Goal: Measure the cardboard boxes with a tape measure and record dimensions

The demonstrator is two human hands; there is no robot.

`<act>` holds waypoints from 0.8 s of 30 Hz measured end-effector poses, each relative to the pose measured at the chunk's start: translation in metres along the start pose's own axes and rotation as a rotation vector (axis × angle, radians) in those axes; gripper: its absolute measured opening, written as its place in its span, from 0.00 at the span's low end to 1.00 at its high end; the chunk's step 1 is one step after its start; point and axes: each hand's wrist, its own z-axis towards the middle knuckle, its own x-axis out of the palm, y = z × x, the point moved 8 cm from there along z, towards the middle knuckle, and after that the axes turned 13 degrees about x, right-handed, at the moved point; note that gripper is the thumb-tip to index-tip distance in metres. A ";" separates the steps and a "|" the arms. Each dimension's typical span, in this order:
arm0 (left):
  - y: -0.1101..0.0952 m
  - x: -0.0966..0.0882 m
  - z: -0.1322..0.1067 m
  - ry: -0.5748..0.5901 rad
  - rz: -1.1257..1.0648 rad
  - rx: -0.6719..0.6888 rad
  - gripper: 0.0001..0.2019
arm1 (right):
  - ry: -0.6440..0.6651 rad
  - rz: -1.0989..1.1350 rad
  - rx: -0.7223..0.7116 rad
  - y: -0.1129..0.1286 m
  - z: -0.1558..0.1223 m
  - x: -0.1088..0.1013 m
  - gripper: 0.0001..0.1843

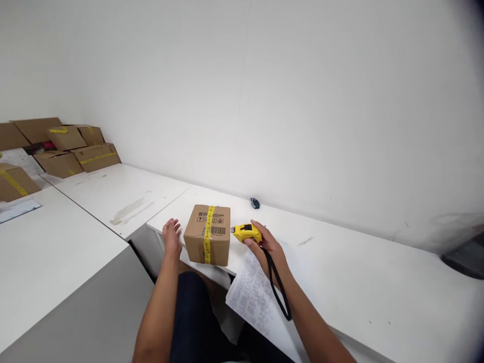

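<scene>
A small brown cardboard box [194, 229], sealed with a yellow tape strip, stands near the front edge of the white table. Its top bears printed text and a barcode. To its right, my right hand [269, 244] is closed around a yellow tape measure [246, 231] with a black wrist strap [280, 292] hanging down. The tape measure's front end is close to the box's right side; I cannot tell whether they touch. Left of the box, my left hand [172, 234] is held up with fingers loosely apart and nothing in it.
Sheets of handwritten paper [253, 290] hang over the table edge below my right hand. A small dark object [254, 203] lies near the wall. Several cardboard boxes [96, 156] are stacked at the far left. A dark object [467, 259] sits at the right.
</scene>
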 end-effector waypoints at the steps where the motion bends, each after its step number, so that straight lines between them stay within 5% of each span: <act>1: -0.008 -0.010 -0.007 -0.051 -0.032 -0.004 0.18 | 0.022 -0.054 -0.059 0.011 0.001 0.005 0.26; 5: -0.066 -0.043 -0.069 -0.106 -0.039 0.149 0.18 | 0.078 -0.222 -0.269 0.050 -0.014 0.026 0.28; 8: -0.090 -0.028 -0.124 0.196 0.069 0.176 0.23 | 0.185 -0.210 -0.528 0.078 -0.044 0.046 0.29; 11: -0.094 -0.003 -0.154 0.501 0.001 0.040 0.29 | 0.272 -0.209 -0.739 0.092 -0.071 0.055 0.31; 14: -0.102 0.017 -0.158 0.712 -0.029 -0.059 0.30 | 0.245 -0.207 -0.773 0.095 -0.077 0.044 0.31; 19: -0.119 0.054 -0.163 1.022 0.038 -0.007 0.26 | 0.157 -0.252 -0.737 0.097 -0.074 0.018 0.31; 22: -0.121 0.051 -0.141 1.022 0.139 0.016 0.24 | 0.134 -0.284 -0.726 0.094 -0.071 0.000 0.31; 24: -0.130 0.036 -0.099 0.894 0.235 0.089 0.23 | 0.051 -0.296 -0.622 0.081 -0.059 -0.024 0.27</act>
